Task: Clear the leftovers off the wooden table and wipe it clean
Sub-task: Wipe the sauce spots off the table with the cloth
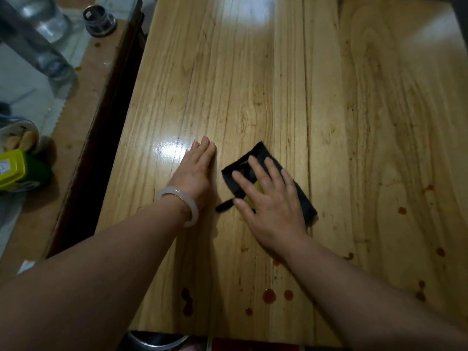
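— What's on the wooden desk (329,97)?
— The left hand (196,171) lies flat, fingers straight. The right hand (271,198), fingers spread, presses a black cloth (258,154) mid-desk.
— Around them?
— There are red-brown spots (269,295) near the front edge, and a green tub (22,171) off to the left.

A brown side counter (76,117) is standing at left, a dark gap (101,122) running along its edge. It is carrying a glass vessel (48,19), a metal jar (99,20), a bowl (19,134) and a green box (22,171); reddish spots (78,68) are showing on it. Overhead light is glaring off the table (329,110) in two patches.
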Available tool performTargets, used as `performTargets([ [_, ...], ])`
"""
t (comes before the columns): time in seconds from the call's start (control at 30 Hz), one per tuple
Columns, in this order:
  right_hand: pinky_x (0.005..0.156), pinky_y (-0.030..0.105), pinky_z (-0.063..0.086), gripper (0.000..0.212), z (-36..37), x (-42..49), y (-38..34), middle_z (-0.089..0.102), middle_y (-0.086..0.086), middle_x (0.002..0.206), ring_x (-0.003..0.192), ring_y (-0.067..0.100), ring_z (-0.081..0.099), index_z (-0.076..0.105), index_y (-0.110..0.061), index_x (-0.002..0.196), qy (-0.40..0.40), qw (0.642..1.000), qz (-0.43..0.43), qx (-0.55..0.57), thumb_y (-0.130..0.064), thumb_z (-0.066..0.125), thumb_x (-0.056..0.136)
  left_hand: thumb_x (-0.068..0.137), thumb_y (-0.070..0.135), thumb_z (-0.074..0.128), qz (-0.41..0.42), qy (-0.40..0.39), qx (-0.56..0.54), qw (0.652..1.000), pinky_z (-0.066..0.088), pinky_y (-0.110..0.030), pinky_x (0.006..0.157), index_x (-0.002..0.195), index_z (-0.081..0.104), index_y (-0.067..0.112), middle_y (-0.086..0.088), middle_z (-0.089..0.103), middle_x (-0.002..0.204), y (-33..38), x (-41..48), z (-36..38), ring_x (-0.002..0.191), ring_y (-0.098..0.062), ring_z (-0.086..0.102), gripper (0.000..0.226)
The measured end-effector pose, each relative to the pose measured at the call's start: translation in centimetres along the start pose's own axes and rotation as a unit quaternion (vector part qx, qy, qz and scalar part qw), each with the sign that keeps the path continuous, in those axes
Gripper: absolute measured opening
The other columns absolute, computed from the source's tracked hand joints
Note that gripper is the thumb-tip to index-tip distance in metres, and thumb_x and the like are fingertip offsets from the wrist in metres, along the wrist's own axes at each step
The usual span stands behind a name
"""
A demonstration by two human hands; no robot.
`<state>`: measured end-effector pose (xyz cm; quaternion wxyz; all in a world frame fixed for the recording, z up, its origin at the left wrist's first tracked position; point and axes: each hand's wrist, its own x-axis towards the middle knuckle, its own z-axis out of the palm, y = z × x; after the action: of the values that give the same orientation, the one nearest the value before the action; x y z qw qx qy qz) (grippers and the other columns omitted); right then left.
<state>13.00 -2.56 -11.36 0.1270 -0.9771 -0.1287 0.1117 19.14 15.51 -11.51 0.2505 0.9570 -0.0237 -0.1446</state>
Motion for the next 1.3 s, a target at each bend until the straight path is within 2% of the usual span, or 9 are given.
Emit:
performTargets([
  [0.2, 0.121, 0.049, 0.008, 0.054, -0.5, -1.6, 2.9, 0.009, -0.009, 0.164, 0.152, 0.016, -0.003, 0.028, -0.045, 0.149, -0.061, 0.978, -0.197, -0.026, -0.061, 0.025, 0.097, 0.088, -0.007, 0.042, -0.007, -0.017, -0.003, 1.0, -0.004, -0.024, 0.117, 0.152, 0.011, 0.018, 0.005, -0.003, 0.159, 0.4, 0.1, -0.4, 0.145, -0.011, -0.009, 0.076],
  [0.33, 0.121, 0.045, 0.007, 0.055, -1.3, -0.6, 4.3, 0.01, -0.012, 0.163, 0.151, 0.012, -0.004, 0.027, -0.047, 0.149, -0.084, 0.967, -0.237, -0.045, -0.063, 0.025, 0.097, 0.09, -0.004, 0.042, 0.0, -0.02, 0.0, 1.0, -0.002, -0.026, 0.118, 0.152, 0.012, 0.018, 0.005, -0.003, 0.159, 0.4, 0.3, -0.6, 0.145, -0.012, -0.009, 0.072],
  [0.47, 0.122, 0.043, 0.006, 0.055, -1.2, 0.2, 3.8, 0.012, -0.011, 0.164, 0.152, 0.012, 0.0, 0.027, -0.046, 0.149, -0.037, 0.982, -0.178, -0.048, -0.063, 0.026, 0.097, 0.092, -0.004, 0.037, 0.008, -0.028, -0.004, 1.0, -0.002, -0.026, 0.118, 0.151, 0.011, 0.016, 0.002, -0.001, 0.16, 0.0, 0.6, -0.5, 0.146, -0.014, -0.008, 0.068],
  [0.6, 0.123, 0.042, 0.0, 0.054, -0.5, 0.8, 1.9, 0.006, -0.011, 0.165, 0.151, 0.013, -0.004, 0.023, -0.046, 0.151, 0.024, 1.0, -0.015, -0.008, -0.061, 0.027, 0.099, 0.091, -0.005, 0.041, 0.002, -0.053, -0.013, 0.999, -0.002, -0.026, 0.117, 0.151, 0.012, 0.018, 0.004, -0.003, 0.16, -0.1, 1.0, -0.9, 0.146, -0.014, -0.008, 0.071],
  [0.8, 0.123, 0.041, -0.004, 0.054, 0.5, 1.6, 0.0, 0.001, -0.009, 0.165, 0.151, 0.015, -0.005, 0.021, -0.044, 0.152, 0.059, 0.989, 0.13, 0.039, -0.058, 0.028, 0.1, 0.091, 0.002, 0.047, 0.026, -0.033, -0.014, 0.999, 0.016, -0.026, 0.115, 0.147, 0.029, 0.025, 0.013, 0.015, 0.157, -1.4, -0.9, -1.7, 0.145, -0.01, 0.009, 0.063],
  [0.93, 0.122, 0.039, -0.005, 0.052, 1.4, 0.5, -2.1, 0.002, -0.008, 0.165, 0.151, 0.016, -0.005, 0.025, -0.042, 0.151, 0.076, 0.978, 0.18, 0.078, -0.055, 0.031, 0.101, 0.092, 0.005, 0.051, 0.052, -0.013, -0.019, 0.998, 0.013, -0.029, 0.118, 0.146, 0.031, 0.026, 0.015, 0.019, 0.156, -3.8, -5.7, -1.6, 0.145, -0.004, 0.005, 0.061],
  [1.07, 0.122, 0.037, -0.006, 0.049, 2.1, -2.2, -5.4, 0.005, -0.01, 0.164, 0.151, 0.013, -0.004, 0.03, -0.043, 0.149, 0.065, 0.978, 0.164, 0.112, -0.048, 0.039, 0.102, 0.094, 0.007, 0.048, 0.066, -0.013, -0.009, 0.998, 0.005, -0.022, 0.115, 0.146, 0.032, 0.024, 0.014, 0.019, 0.156, -6.1, -9.0, -1.6, 0.145, -0.005, 0.006, 0.057],
  [1.2, 0.122, 0.041, 0.01, 0.041, 3.4, -4.9, -8.7, 0.032, -0.004, 0.158, 0.149, 0.019, 0.019, 0.055, -0.032, 0.136, 0.106, 0.982, 0.07, 0.142, -0.028, 0.059, 0.095, 0.095, 0.001, 0.045, 0.076, -0.02, -0.044, 0.996, 0.003, -0.018, 0.114, 0.145, 0.035, 0.021, 0.011, 0.02, 0.155, -7.0, -9.5, -1.5, 0.144, -0.006, 0.007, 0.055],
  [1.3, 0.12, 0.04, 0.016, 0.035, 4.1, -6.2, -9.1, 0.045, -0.005, 0.149, 0.144, 0.019, 0.03, 0.065, -0.028, 0.123, 0.083, 0.982, -0.018, 0.167, -0.019, 0.066, 0.089, 0.091, -0.007, 0.044, 0.077, -0.019, -0.067, 0.995, 0.007, -0.026, 0.119, 0.144, 0.037, 0.018, 0.008, 0.023, 0.155, -6.9, -9.3, -1.4, 0.145, -0.007, 0.009, 0.059],
])
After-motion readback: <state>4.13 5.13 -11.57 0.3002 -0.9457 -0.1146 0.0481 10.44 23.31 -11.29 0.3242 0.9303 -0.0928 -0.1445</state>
